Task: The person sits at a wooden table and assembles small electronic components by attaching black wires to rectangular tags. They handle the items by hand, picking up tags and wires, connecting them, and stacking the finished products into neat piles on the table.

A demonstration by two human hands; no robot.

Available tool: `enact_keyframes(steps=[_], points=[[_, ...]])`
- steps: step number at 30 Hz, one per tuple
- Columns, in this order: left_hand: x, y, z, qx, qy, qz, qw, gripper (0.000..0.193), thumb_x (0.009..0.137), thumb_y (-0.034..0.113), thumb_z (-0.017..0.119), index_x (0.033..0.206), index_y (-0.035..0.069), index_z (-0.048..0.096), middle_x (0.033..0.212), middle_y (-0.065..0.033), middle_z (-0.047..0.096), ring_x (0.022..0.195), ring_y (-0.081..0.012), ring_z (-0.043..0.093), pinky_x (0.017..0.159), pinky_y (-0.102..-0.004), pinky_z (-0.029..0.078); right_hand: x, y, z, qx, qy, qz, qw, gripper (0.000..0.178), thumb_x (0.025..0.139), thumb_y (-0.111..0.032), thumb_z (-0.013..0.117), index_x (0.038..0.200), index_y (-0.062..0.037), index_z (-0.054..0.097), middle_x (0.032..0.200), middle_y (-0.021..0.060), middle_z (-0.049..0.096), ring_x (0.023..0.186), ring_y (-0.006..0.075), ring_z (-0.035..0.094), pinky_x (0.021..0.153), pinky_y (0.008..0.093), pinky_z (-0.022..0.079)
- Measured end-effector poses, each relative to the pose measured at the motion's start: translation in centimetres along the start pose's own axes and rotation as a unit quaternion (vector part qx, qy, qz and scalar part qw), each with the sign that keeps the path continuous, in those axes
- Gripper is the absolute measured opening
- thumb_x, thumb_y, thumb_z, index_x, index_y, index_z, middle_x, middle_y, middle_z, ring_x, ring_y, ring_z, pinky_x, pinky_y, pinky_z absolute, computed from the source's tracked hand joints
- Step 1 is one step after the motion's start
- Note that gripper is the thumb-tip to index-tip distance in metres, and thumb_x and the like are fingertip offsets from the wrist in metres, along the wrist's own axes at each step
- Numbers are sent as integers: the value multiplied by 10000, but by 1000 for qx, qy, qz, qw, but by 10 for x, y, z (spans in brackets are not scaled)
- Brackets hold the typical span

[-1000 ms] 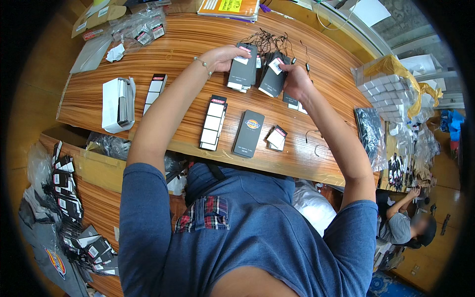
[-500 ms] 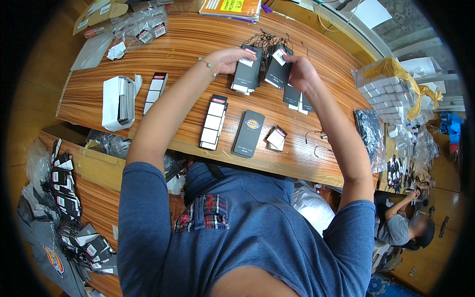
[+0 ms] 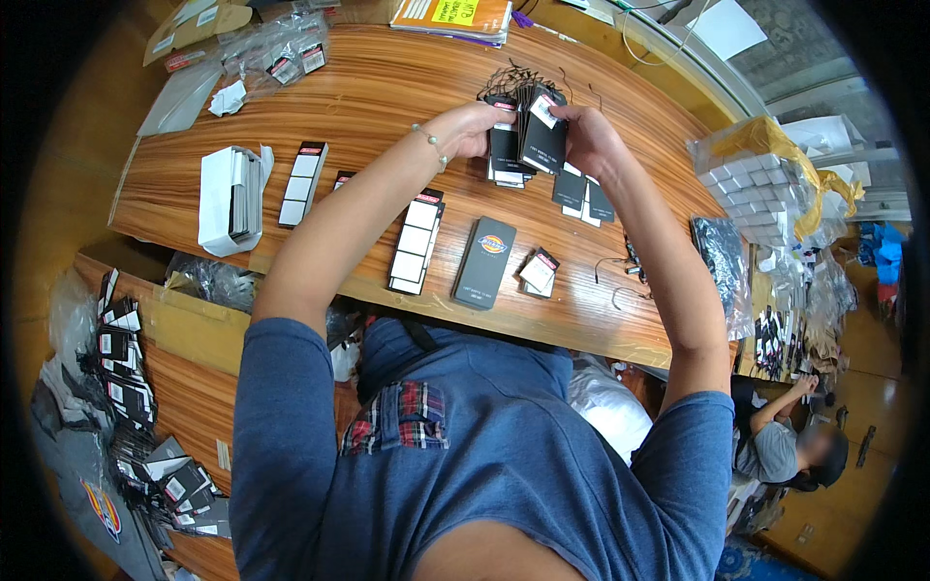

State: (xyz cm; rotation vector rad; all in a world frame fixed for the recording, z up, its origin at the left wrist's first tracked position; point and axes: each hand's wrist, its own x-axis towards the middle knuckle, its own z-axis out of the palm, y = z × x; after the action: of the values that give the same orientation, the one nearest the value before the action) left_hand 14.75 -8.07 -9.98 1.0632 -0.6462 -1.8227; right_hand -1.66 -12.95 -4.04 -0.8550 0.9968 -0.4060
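1. My left hand [image 3: 472, 128] is clamped on the left bundle of dark tags [image 3: 505, 150], thumb over its red-topped front; my other left fingers are mostly hidden.
2. My right hand [image 3: 593, 143] is clamped on the right bundle of dark tags [image 3: 544, 145], thumb at the white sticker [image 3: 543, 111]; the fingertips behind it I cannot see.
3. Both bundles are side by side over the far part of the table [image 3: 368, 87], their edges overlapping from here, with black strings [image 3: 518, 77] tangled beyond them.
4. Loose tags [image 3: 572, 194] lie just beside my right wrist, and near that forearm are black cords [image 3: 630, 271], partly covered by it.
5. My left forearm [image 3: 358, 208] crosses in front of a red-topped card [image 3: 343, 179], hiding most of it.
6. Nearer me lie a pile of white-panelled cards [image 3: 417, 242], a grey tag with an oval badge [image 3: 484, 261] and a few small tags [image 3: 540, 271].
7. Off left are a paper-wrapped stack [image 3: 231, 201] and a long card [image 3: 302, 184]; beyond them, crumpled paper [image 3: 229, 98] and clear bags [image 3: 281, 63].
8. An orange folder [image 3: 452, 17] lies at the far edge.
9. Off right sit a dark packet in plastic [image 3: 719, 259] and bagged white boxes [image 3: 746, 179]; further right is a co-worker [image 3: 778, 450] in grey.
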Motion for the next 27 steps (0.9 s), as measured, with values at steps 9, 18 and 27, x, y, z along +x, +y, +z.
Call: enact_keyframes(steps=[9,18,27], points=[[-13,10,10,-49,1,8,999,315,934,275,358,1100,37,479,1016,-121,587,926,-192,588,779,-365,512,-15,0,12,-42,53,-41,997,312,801,-156,506,1053,25,481,1039,157,548,949,257,513,900,395,368],[-18,7,27,-81,68,63,992,485,954,409,209,1145,44,464,1067,-124,576,1002,-199,567,840,-359,494,-4,12,22,-19,40,-92,995,241,779,-112,514,978,25,515,965,165,559,865,261,535,823,387,424],[-15,3,40,-122,112,46,985,551,927,497,211,1156,63,462,1088,-147,565,990,-243,574,815,-425,499,-17,14,43,-95,124,-61,986,274,789,-250,503,971,-47,530,912,119,540,837,226,511,756,391,422]])
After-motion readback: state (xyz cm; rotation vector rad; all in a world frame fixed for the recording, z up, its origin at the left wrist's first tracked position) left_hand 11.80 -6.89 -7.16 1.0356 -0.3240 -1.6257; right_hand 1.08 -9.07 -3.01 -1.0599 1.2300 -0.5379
